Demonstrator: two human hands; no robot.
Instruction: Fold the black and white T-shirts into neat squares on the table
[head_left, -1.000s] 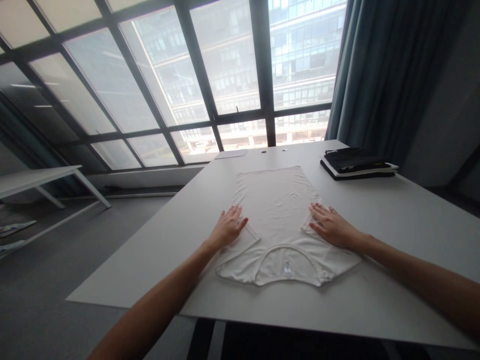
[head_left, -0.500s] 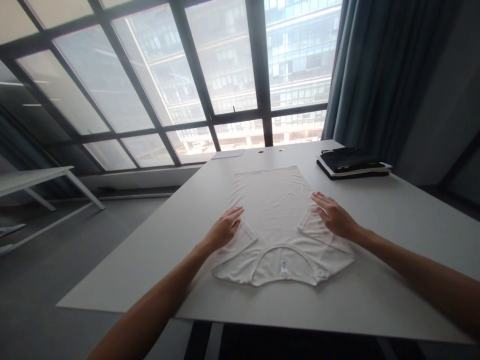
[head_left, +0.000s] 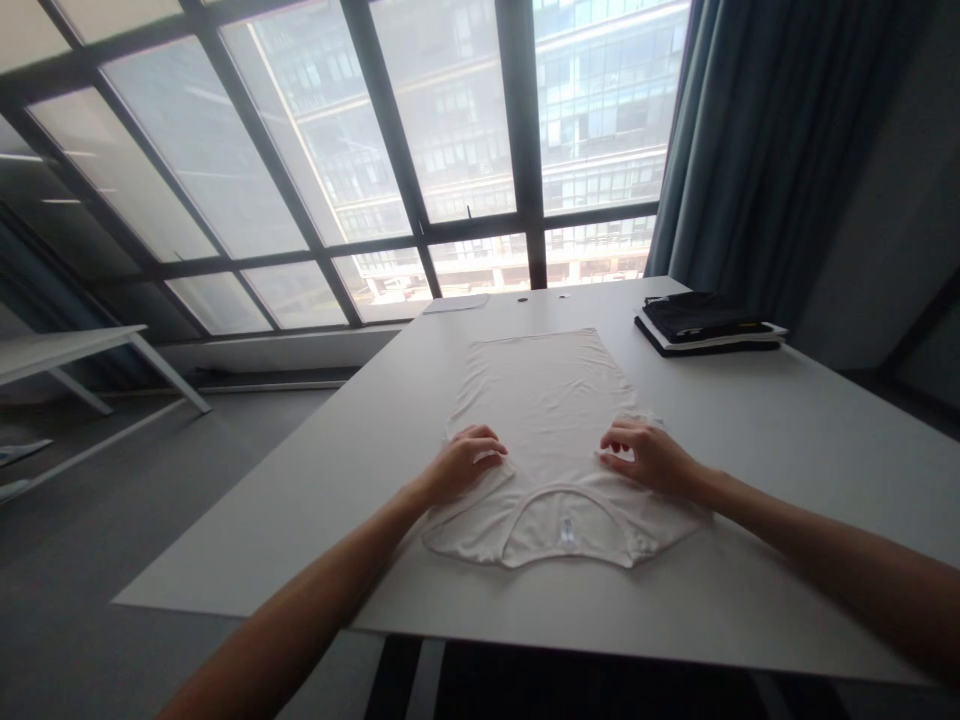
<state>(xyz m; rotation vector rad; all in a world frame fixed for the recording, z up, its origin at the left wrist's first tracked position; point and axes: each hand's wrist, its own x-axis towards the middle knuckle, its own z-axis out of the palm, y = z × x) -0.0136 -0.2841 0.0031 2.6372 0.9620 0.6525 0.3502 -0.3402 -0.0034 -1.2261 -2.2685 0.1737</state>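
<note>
A white T-shirt point(head_left: 544, 395) lies flat on the white table point(head_left: 300, 520), its neckline toward me and its hem toward the window. Both sleeves are turned inward over the body. My left hand point(head_left: 463, 466) is closed on the folded sleeve at the left, fingers curled over the cloth near its cuff. On the opposite side, my right hand point(head_left: 651, 457) pinches the right sleeve by its cuff between thumb and fingers. A small label shows inside the collar.
A stack of folded dark and white clothes point(head_left: 709, 325) sits at the table's far right. A flat pale sheet point(head_left: 456, 304) lies at the far edge. Beyond are a large window and a blue-grey curtain point(head_left: 750, 150). Another white table point(head_left: 71, 350) stands at the left.
My hands have gone from lying flat with fingers stretched out to curling onto the sleeve cuffs. Both have shifted inward and slightly toward me. The shirt's body stays in place.
</note>
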